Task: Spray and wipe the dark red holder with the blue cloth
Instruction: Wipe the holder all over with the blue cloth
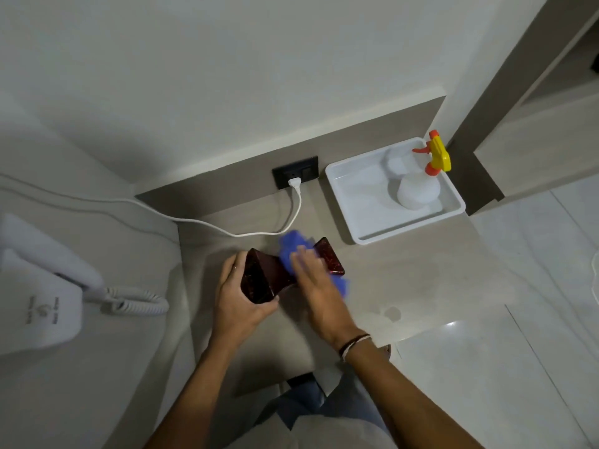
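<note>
The dark red holder point(265, 277) lies on the beige counter, near its middle. My left hand point(238, 301) grips the holder's left end from the front. My right hand point(316, 286) presses the blue cloth point(293, 249) down on the holder's middle and right part. The cloth bunches out above my fingers and pokes out again to the right of my palm. A white spray bottle point(418, 186) with a yellow and orange trigger head stands in a white tray at the back right, apart from both hands.
The white tray point(366, 234) sits against the back wall panel. A white cable point(227, 229) runs from a black wall socket point(295, 175) across the counter behind the holder. A white wall-mounted hair dryer point(42, 286) with a coiled cord hangs at the left. The counter's edge drops to a tiled floor on the right.
</note>
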The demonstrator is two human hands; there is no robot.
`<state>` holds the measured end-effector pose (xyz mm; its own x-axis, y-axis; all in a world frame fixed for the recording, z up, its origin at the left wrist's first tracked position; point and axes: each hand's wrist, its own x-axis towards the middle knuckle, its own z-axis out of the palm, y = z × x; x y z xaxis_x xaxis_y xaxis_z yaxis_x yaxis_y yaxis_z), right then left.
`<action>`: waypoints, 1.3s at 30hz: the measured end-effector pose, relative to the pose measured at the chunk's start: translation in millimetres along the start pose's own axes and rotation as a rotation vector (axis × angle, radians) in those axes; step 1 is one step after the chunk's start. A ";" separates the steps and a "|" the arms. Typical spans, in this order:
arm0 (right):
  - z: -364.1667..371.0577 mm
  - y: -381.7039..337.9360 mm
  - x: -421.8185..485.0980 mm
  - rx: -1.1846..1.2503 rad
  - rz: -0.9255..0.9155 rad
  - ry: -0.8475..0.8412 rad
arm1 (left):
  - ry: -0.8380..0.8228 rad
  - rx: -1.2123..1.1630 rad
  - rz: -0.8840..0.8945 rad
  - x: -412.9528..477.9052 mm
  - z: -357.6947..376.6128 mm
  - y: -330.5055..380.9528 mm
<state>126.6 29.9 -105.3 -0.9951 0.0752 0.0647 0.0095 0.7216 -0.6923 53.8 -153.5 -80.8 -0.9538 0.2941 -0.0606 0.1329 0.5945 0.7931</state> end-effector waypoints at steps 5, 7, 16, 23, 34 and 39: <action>5.9 -6.5 2.8 0.006 -0.195 -0.035 | 0.023 0.019 -0.026 2.4 -5.4 -5.5; -9.5 21.8 9.8 -0.104 -0.011 -0.067 | 0.037 0.021 -0.021 2.1 -4.6 -6.9; 2.9 -2.2 22.6 0.057 -0.155 -0.037 | 0.047 0.085 0.002 7.9 -0.1 0.4; -35.3 46.3 18.5 0.364 0.382 0.205 | 0.090 -0.055 -0.173 23.6 -6.4 14.6; -25.7 23.0 26.9 0.508 0.411 0.220 | 0.088 -0.348 -0.539 12.8 -8.8 -2.3; -18.4 18.0 19.4 0.344 0.259 0.116 | 0.173 -0.438 -0.562 13.3 -6.9 4.8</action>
<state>109.3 57.1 -103.3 -0.9463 0.3142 -0.0759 0.2041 0.3989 -0.8940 39.9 -151.9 -73.6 -0.8800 -0.1116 -0.4617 -0.4743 0.2566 0.8421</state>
